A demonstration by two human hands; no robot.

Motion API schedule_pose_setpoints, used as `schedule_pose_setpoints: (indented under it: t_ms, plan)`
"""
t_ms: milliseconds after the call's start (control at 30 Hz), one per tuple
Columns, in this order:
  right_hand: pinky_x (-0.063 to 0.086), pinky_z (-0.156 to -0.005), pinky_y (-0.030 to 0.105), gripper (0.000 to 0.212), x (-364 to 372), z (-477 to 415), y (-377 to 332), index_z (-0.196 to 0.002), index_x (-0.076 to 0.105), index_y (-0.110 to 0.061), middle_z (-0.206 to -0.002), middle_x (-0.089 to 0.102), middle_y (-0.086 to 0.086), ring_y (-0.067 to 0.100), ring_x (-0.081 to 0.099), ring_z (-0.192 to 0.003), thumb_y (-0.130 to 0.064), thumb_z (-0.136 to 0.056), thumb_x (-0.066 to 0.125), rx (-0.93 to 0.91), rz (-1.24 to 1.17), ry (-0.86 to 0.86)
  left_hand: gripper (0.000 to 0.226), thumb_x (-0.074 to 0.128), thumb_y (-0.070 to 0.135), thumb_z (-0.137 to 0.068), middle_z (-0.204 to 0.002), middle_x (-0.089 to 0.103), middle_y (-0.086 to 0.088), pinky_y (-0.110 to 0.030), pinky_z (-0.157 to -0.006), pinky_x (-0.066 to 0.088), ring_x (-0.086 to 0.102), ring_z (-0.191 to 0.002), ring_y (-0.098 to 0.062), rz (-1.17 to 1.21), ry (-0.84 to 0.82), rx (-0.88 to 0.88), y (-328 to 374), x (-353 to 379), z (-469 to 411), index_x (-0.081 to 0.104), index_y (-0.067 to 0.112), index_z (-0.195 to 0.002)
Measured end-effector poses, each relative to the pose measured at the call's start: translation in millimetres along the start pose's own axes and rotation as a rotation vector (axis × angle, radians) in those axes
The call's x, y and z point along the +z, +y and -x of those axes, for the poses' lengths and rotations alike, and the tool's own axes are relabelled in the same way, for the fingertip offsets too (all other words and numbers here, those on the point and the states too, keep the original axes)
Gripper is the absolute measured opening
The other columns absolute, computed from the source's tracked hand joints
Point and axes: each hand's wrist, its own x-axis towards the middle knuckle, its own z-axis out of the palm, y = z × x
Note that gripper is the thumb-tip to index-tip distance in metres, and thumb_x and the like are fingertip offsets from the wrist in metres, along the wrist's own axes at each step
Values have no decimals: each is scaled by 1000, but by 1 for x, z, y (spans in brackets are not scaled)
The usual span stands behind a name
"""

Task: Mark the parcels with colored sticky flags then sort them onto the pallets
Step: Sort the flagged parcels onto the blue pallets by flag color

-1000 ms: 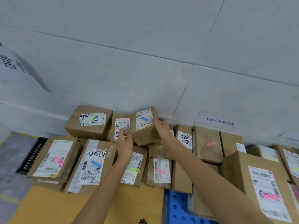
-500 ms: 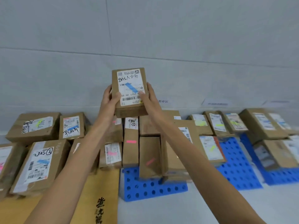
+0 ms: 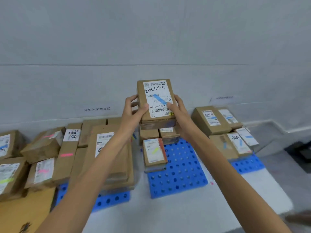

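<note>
Cardboard parcels with pink flags lie at the far left, next to a taller stack on a blue pallet. The left hand grips the left edge of a small parcel, thumb on its label and fingers curled round the side. This parcel carries a blue flag and is held up in front of the wall, above the back of the middle pallet. The right hand grips its right edge the same way. Farther right, parcels with blue flags sit on a third pallet.
</note>
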Motion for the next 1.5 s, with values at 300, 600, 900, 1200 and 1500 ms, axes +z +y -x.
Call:
schedule_pose_setpoints:
  t_ms: [300,600,900,1200,1500]
  plan:
    - [54,-86,44,51,-100,17,46,-137,37,-36,-122,62,1,20,64,-104,-31,-91,58,137,-141,120,45,62,35,-88,-113,52,-1,-26,-72,53,60,-93,-11,-138,-137,-207,-37,86,-4,38,26,-124]
    - [54,-78,35,47,-145,54,73,-131,48,-24,-119,65,7,22,64,-107,-34,-88,62,177,-264,276,101,74,50,-70,-132,52,-10,-48,-86,53,53,-119,-30,-4,-398,-575,-66,130,-7,9,35,-146]
    - [52,-92,41,33,-199,62,87,-113,47,-33,-114,56,0,19,59,-104,-46,-85,60,281,-212,238,81,65,38,-85,-132,52,-1,-40,-72,56,55,-116,-23,99,-296,-512,-84,195,1,13,38,-146]
    - [54,-79,34,54,-336,-13,79,-137,33,-22,-126,54,0,17,56,-109,-40,-91,55,300,-128,266,31,47,38,-97,-114,61,0,-31,-85,51,59,-104,-16,-87,-69,-397,-109,318,-42,59,18,-117]
    - [35,-103,36,50,-395,-146,80,-140,35,-12,-138,46,9,27,43,-127,-38,-98,43,338,385,150,40,46,17,-97,-133,49,-7,-37,-101,45,52,-118,-24,-309,8,-383,-154,401,-109,46,16,-137]
